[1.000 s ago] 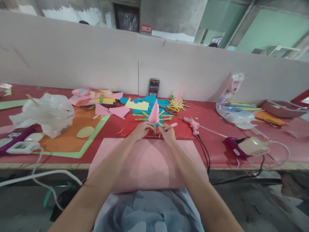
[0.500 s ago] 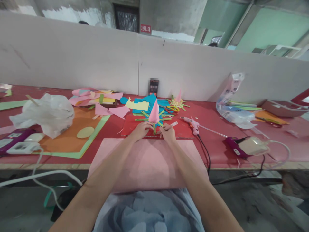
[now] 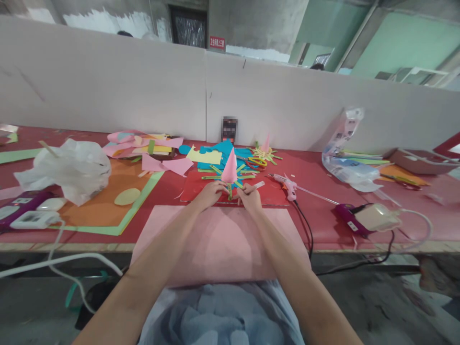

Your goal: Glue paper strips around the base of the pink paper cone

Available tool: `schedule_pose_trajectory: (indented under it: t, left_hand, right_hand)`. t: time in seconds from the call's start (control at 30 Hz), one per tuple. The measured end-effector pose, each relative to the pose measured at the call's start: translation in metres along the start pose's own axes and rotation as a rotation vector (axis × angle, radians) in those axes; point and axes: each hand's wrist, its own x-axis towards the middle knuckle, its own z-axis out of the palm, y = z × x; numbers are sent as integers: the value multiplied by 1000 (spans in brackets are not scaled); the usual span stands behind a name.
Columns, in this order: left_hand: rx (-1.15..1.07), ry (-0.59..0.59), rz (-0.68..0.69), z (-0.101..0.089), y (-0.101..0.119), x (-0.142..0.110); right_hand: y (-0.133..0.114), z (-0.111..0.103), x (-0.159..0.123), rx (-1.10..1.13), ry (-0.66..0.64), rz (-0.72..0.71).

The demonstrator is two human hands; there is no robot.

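Left hand (image 3: 212,194): fingers curled narrow beside the base of the cone; whether they pinch anything cannot be told.
Right hand (image 3: 250,196): closed around a slim pen-like stick with a pale end (image 3: 258,184).
Pink pointed paper cone (image 3: 229,167): upright, tip up, just beyond and between the hands.
Flat green paper strips (image 3: 210,178): radiating outward around the cone's base.
Red rectangular board (image 3: 276,194): beneath the strips, on the red tabletop (image 3: 319,184).
Scissors with yellow-and-red handles (image 3: 259,164): behind the cone, to its right.
Pink glue gun (image 3: 289,188): right of the right hand; black cord (image 3: 305,225) crosses the tabletop's near edge.
Large pale-pink sheet (image 3: 223,239): below the forearms, nearer the person than the board.
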Motion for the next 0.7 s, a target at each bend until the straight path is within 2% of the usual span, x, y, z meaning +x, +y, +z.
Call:
schedule_pose_trajectory:
  t: [0.57, 0.7]
  left_hand:
    - [-4, -3, 4, 0, 0, 0]
    - [3, -10, -9, 1, 0, 1]
  right_hand:
    - [0, 1, 1, 32, -35, -22]
    - [2, 0, 1, 9, -6, -21]
